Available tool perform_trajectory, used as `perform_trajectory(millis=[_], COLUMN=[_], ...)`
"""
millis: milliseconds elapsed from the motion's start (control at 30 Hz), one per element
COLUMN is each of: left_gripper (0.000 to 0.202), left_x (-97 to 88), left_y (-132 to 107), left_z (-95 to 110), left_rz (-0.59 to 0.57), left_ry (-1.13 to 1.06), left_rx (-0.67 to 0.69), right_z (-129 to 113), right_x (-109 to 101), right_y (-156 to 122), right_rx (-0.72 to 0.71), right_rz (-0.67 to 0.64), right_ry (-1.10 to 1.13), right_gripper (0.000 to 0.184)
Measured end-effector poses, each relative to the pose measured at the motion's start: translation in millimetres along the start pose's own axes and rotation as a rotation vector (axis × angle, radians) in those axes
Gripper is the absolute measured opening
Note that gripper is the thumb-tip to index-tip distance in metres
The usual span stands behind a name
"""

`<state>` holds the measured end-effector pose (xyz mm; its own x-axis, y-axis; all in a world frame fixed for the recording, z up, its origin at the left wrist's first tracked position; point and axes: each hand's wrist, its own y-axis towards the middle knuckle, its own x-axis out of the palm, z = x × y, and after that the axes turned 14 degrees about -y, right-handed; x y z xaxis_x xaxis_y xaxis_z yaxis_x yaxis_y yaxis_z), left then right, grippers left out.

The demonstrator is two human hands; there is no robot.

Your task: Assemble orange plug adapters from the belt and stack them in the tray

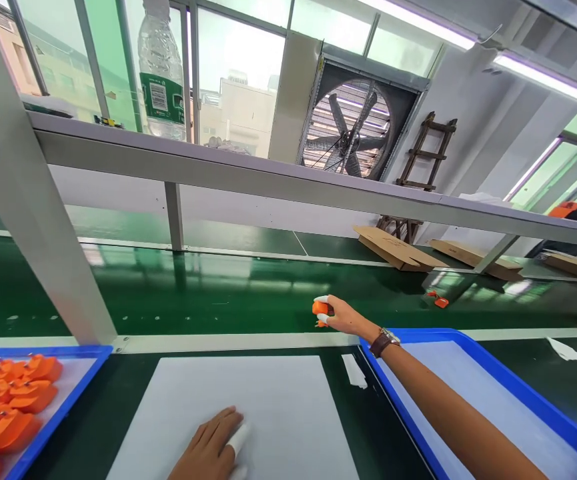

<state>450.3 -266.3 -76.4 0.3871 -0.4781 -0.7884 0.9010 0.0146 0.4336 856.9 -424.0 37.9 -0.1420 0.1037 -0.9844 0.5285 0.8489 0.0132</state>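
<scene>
Item: my right hand [344, 317], thumb and fingers pinched on one orange part [320, 308], above the green surface [243, 303]. Item: my left hand [212, 445], loosely open over the white sheet [248, 383], no object visible in its grasp. Item: left blue tray [79, 390], holding orange pieces [15, 400]. Item: right blue tray [518, 385], beneath my right forearm [438, 393].

The small piece [320, 308] and clustered parts [13, 432] are showing bright orange, the tray rims [523, 393] are gleaming blue, the sheet [263, 393] is looking plain white, and the tabletop [103, 400] dark green.
</scene>
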Motion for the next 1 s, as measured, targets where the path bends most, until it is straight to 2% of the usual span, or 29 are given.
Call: perform_trajectory(millis=[100,167,233,300,367,467,633,733,867,933,1000], left_gripper=[0.044,0.056,0.057,0.053,0.043,0.031,0.027,0.025,0.024,0.032,0.039], left_x=[-15.4,-22.8,-28.2,-32.8,-37.2,-41.4,-35.6,-30.0,-26.7,-26.8,-27.5], left_y=[7,13,19,25,29,31,30,28,27,27,27], left_z=[20,34,44,48,48,47,46,45,44,45,46], left_rz=[0.063,0.112,0.159,0.151,0.119,0.156,0.304,0.29,0.286,0.29,0.239], left_ry=[-0.265,-0.475,-0.691,-0.894,-1.033,-1.116,-1.138,-1.108,-1.015,-0.934,-0.867], left_rx=[-0.267,-0.482,-0.628,-0.673,-0.672,-0.656,-0.611,-0.608,-0.604,-0.553,-0.486], right_z=[-63,-108,-148,-179,-197,-205,-193,-188,-187,-187,-186], right_x=[8,15,21,27,33,43,68,83,89,87,86], right_y=[-28,-54,-80,-100,-114,-124,-134,-141,-147,-149,-150], right_rx=[-0.21,-0.479,-0.641,-0.761,-0.805,-0.697,-0.449,-0.371,-0.383,-0.42,-0.456], right_rz=[-0.008,-0.02,-0.041,-0.021,0.013,0.041,0.022,-0.024,-0.01,0.027,0.091], right_ry=[0.089,0.073,-0.022,-0.044,0.047,0.285,0.622,0.753,0.853,0.896,0.894], right_gripper=[0.049,0.046,0.038,0.046,0.058,0.054,0.046,0.045,0.044,0.037,0.03])
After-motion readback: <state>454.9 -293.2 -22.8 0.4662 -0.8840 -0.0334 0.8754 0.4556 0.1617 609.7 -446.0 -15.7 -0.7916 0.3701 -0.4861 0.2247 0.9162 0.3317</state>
